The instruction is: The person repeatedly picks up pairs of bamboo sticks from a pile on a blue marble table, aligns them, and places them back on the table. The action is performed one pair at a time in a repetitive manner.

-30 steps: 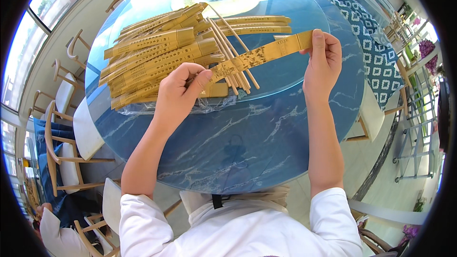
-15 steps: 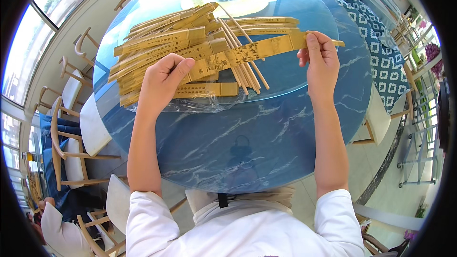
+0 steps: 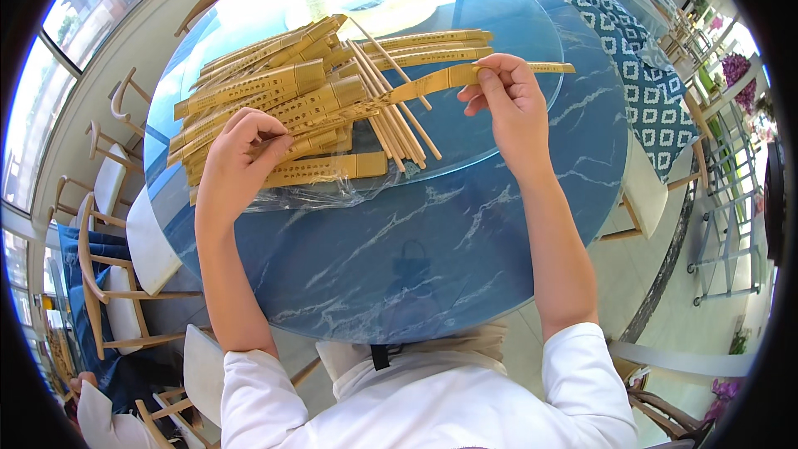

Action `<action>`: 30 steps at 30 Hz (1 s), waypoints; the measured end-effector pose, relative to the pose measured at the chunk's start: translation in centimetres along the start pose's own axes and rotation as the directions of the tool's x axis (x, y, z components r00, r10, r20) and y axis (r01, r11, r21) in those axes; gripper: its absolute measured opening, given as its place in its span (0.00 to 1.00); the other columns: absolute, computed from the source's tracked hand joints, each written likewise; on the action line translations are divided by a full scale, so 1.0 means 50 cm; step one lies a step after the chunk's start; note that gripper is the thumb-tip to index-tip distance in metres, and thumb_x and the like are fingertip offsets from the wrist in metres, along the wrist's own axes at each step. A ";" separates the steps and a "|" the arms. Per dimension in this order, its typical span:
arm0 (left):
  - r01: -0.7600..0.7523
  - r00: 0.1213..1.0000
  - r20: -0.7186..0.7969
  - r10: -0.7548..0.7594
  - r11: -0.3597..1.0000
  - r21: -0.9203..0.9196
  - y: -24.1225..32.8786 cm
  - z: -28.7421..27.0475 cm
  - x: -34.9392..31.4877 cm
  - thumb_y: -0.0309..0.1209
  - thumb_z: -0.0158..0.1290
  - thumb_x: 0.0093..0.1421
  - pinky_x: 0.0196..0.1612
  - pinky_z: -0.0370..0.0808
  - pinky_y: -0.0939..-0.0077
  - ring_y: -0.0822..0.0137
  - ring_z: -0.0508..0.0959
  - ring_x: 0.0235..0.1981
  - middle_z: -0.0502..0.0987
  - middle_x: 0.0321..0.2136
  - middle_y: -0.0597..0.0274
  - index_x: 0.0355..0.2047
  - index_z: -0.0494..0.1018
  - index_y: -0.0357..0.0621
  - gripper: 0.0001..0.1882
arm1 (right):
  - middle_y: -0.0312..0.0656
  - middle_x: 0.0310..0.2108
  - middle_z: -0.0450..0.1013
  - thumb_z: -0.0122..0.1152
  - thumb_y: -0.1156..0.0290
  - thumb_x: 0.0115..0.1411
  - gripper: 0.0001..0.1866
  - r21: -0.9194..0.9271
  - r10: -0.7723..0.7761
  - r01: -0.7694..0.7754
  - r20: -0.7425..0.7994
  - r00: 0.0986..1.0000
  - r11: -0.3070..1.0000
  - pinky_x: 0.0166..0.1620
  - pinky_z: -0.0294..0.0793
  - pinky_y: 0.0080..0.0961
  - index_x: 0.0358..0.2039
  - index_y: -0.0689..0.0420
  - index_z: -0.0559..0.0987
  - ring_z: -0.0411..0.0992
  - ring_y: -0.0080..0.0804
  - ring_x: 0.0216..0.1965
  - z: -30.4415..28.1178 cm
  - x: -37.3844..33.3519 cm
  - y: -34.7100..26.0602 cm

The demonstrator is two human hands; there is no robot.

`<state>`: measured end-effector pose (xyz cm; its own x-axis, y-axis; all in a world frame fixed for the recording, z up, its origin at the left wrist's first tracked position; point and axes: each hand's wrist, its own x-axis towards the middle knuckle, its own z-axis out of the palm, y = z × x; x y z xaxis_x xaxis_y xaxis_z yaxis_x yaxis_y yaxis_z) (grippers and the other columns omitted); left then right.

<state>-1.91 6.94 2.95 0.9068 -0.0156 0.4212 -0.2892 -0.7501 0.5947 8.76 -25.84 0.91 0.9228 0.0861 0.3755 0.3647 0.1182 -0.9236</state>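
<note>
A long, narrow gold paper chopstick sleeve (image 3: 432,81) with dark print is stretched between my hands, twisted partly edge-on. My right hand (image 3: 515,112) pinches it between thumb and fingers, and a narrow printed gold end sticks out past them to the right. My left hand (image 3: 239,158) is closed in a pinch at the sleeve's lower left end, over the pile; its fingertips partly hide that end. Under and beside it lies a heap of similar gold sleeves (image 3: 249,90). Several loose wooden chopsticks (image 3: 397,129) lie slantwise under the held sleeve.
Everything lies on a round blue marbled table (image 3: 399,241) with a glass turntable (image 3: 532,129). Clear plastic film (image 3: 316,197) lies at the heap's near edge. Wooden chairs (image 3: 125,283) stand at the left. A patterned blue cloth (image 3: 661,137) hangs at the right.
The held sleeve has turned from showing its printed face to lying partly edge-on. Both hands sit further left, and the whole view has shifted slightly left too.
</note>
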 end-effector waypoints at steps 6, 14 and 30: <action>-0.232 0.965 -0.016 0.261 0.884 0.406 0.026 0.010 -0.008 0.34 0.70 0.56 0.63 0.70 0.59 0.55 0.76 0.57 0.78 0.52 0.59 0.50 0.75 0.45 0.23 | 0.43 0.49 0.77 0.50 0.84 0.72 0.06 0.176 -0.145 0.116 0.161 0.976 0.978 0.50 0.81 0.23 0.43 0.58 0.73 0.80 0.28 0.47 0.024 -0.017 0.023; -0.250 0.968 0.094 0.233 0.932 0.262 0.095 0.105 -0.031 0.46 0.71 0.56 0.69 0.63 0.55 0.50 0.76 0.59 0.79 0.56 0.53 0.68 0.67 0.47 0.43 | 0.43 0.51 0.77 0.49 0.85 0.72 0.07 0.220 -0.236 0.181 0.259 0.937 0.959 0.54 0.78 0.23 0.44 0.57 0.72 0.78 0.27 0.52 0.053 -0.047 0.021; 0.069 0.996 0.054 -0.066 0.996 -0.060 0.072 0.111 -0.015 0.46 0.64 0.66 0.40 0.79 0.69 0.61 0.81 0.34 0.82 0.39 0.51 0.56 0.75 0.40 0.27 | 0.46 0.37 0.78 0.65 0.67 0.64 0.10 -0.700 -0.013 0.261 0.339 0.941 0.665 0.51 0.77 0.38 0.36 0.63 0.82 0.75 0.45 0.44 0.024 -0.035 0.020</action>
<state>-1.92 0.55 0.98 0.9391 -0.0018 0.3437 -0.2437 -0.7086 0.6622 7.35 -24.70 -0.61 0.8216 0.4147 0.3912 0.5701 -0.5913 -0.5704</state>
